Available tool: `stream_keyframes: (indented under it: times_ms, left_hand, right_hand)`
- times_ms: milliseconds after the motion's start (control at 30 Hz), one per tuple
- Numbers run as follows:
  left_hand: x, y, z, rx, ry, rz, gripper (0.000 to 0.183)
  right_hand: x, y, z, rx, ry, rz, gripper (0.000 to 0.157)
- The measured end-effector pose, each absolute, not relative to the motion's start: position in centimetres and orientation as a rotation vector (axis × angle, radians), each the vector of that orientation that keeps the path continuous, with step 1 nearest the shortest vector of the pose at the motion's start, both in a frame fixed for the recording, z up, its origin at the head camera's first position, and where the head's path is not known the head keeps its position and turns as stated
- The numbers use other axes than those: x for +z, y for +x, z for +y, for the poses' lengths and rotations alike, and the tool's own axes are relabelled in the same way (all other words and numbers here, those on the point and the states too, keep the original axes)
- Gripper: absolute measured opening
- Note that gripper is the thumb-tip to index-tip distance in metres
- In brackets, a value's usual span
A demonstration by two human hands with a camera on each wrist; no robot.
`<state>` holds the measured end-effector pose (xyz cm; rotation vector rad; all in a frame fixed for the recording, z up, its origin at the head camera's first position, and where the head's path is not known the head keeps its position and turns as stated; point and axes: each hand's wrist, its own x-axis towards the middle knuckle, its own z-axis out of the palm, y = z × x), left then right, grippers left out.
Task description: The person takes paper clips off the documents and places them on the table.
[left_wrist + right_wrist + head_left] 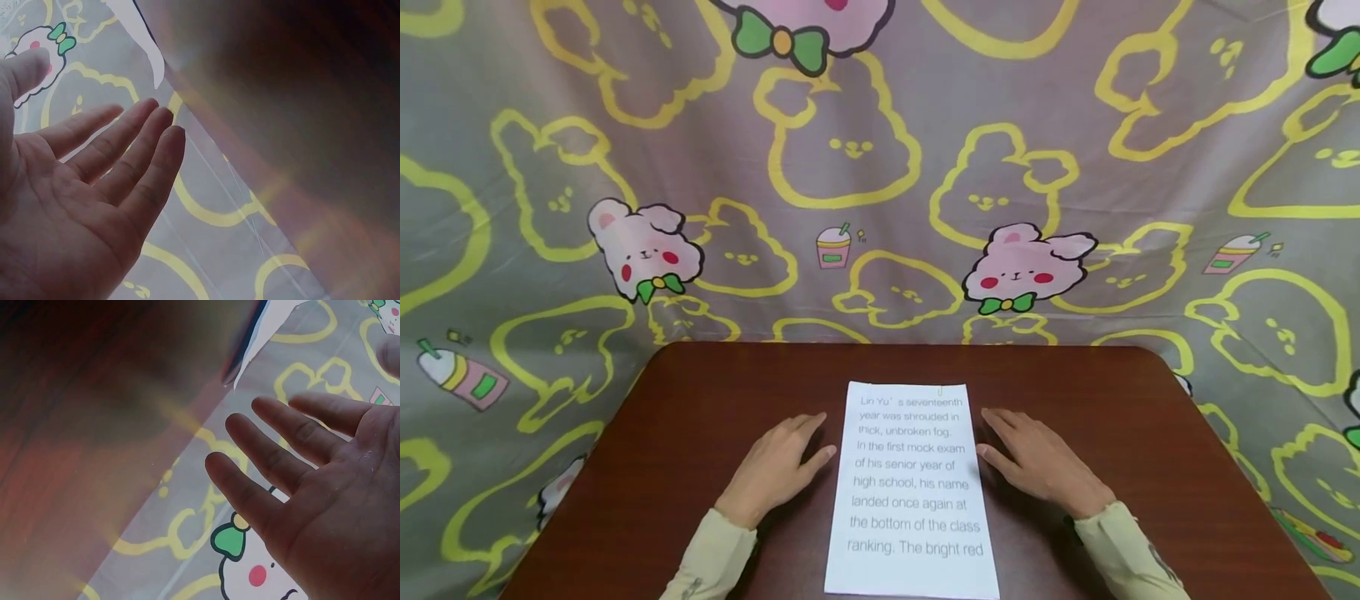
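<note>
Paper (913,492): printed, flat on the table (737,375), between the two hands, lettering right way up to us. Its long axis runs away from us, toward the cloth (880,175) beyond its far edge.

Left hand (777,465): left of the paper, fingers extended and loosely parted, nothing in the palm. Fingertips slant toward the paper's far end; thumb points at its left side, a thin strip of wood between.

Right hand (1043,464): right of the paper, near mirror of the other, spread and holding nothing. Thumb tip comes right up to the paper's right side; we cannot tell whether it touches. By that thumb we judge this hand slightly nearer.

Key relation, as we judge it: paper lies inward of both hands, each long side a short sideways reach off, alongside the paper's far half. What we take for a clip (940,390) sits at the paper's far edge, right of middle.
</note>
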<state>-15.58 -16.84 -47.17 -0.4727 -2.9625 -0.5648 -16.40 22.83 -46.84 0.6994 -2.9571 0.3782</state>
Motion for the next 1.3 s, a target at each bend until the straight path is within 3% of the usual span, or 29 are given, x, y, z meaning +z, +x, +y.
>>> stream_keyframes:
  times_ms: [367,767,1300]
  left_hand:
    - [-47.4,-15.7,-16.1,-0.558,-0.526,-2.949,0.053]
    - [-47.3,-15.4,-15.5,-0.716,-0.501,-3.036,0.056]
    - [-47.7,-15.4,-15.0,-0.609,-0.424,-3.063,0.052]
  right_hand:
    - [-46.6,-16.8,22.6,0.373,0.710,-2.998,0.065]
    - [-47.2,-16.9,21.5,0.375,0.748,-2.990,0.054]
    - [-47.2,-17.1,21.0,0.363,0.586,-3.128,0.051]
